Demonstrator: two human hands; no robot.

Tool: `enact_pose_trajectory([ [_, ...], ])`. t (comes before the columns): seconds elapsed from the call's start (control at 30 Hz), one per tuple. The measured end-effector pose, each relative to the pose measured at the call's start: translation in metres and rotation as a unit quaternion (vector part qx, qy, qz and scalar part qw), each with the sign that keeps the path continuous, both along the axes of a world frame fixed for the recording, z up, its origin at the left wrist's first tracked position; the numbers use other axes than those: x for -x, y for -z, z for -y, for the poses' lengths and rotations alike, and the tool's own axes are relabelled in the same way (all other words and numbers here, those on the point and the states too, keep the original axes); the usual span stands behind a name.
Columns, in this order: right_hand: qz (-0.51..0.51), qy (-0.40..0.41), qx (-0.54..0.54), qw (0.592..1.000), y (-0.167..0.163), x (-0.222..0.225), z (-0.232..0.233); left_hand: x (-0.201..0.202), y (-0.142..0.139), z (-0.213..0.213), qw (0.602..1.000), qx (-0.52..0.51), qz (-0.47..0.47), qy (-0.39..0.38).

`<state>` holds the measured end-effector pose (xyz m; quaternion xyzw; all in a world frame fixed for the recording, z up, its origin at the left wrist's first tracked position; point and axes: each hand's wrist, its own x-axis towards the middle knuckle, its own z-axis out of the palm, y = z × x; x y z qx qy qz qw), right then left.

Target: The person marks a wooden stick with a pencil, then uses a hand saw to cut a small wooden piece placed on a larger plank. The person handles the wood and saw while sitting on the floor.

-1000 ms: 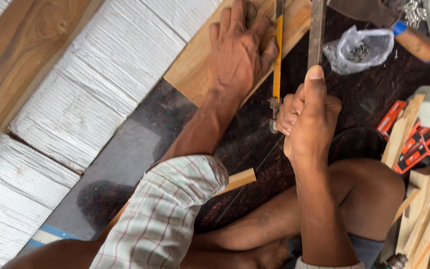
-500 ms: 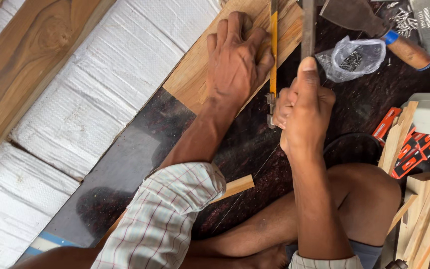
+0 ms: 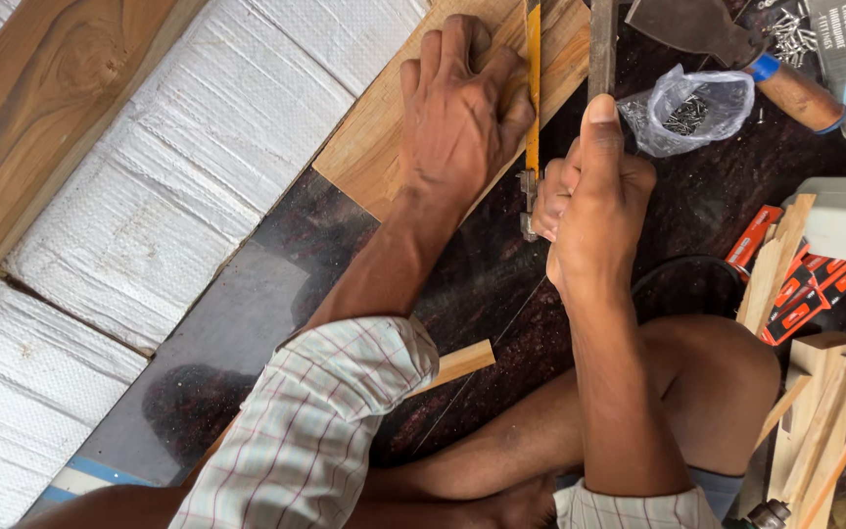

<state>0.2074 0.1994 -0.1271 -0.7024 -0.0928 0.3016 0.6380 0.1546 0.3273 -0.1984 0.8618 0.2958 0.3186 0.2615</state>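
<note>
Hacksaw with a yellow frame stands on edge across the light brown wooden plank, which lies on the dark floor. Right hand has its fingers wrapped tight round the saw's handle, thumb stretched along the top. Left hand lies flat on the plank just left of the saw, fingers spread, gripping nothing. Right of the saw sits a clear plastic bag of small nails; farther right, orange-and-black flat packets.
</note>
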Motion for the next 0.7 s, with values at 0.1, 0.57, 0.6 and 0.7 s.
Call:
enact_pose_trajectory([
  [0.1, -0.039, 0.026, 0.012, 0.999, -0.011, 0.030, 0.032, 0.002, -0.004, 0.000, 1.000, 0.002, -0.023, 0.000],
  [0.57, -0.009, 0.011, 0.005, 1.000, -0.007, 0.000, -0.004, 0.002, -0.002, 0.001, 1.000, 0.002, 0.011, -0.001],
  [0.6, -0.017, 0.014, 0.011, 1.000, -0.009, 0.007, 0.002, 0.002, -0.003, 0.001, 1.000, 0.005, 0.007, -0.001],
  [0.7, -0.027, 0.024, 0.005, 0.999, -0.022, 0.048, 0.042, 0.001, -0.001, 0.001, 0.999, 0.006, -0.034, -0.002],
])
